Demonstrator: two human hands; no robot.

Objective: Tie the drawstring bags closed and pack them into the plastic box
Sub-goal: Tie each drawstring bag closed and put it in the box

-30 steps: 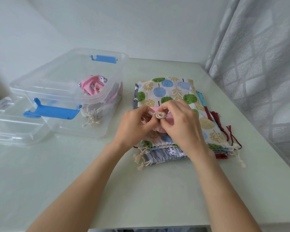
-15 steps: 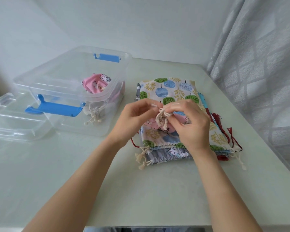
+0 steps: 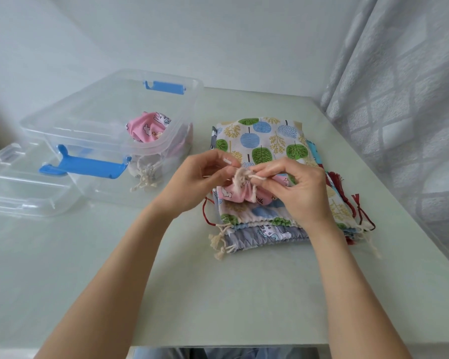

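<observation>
A small pink drawstring bag [image 3: 235,194] with its mouth gathered is held just above a pile of flat drawstring bags [image 3: 262,141]. Its cream drawstring [image 3: 244,176] is bunched at the top. My left hand [image 3: 195,180] pinches one end of the cord, and my right hand [image 3: 296,187] pinches the other end beside the bag. The clear plastic box [image 3: 163,141] with blue latches stands to the left, holding a pink bag [image 3: 147,126] and another bag with a knotted cord low against its front wall.
The box's clear lid [image 3: 18,182] lies on the table at the far left. A patterned curtain [image 3: 399,99] hangs along the table's right side. The pale table [image 3: 218,294] ends close to my body.
The pink bag has been lifted a little and its gathered mouth now shows. My hands have drawn slightly apart, each with a cord end, where they had been pressed together.
</observation>
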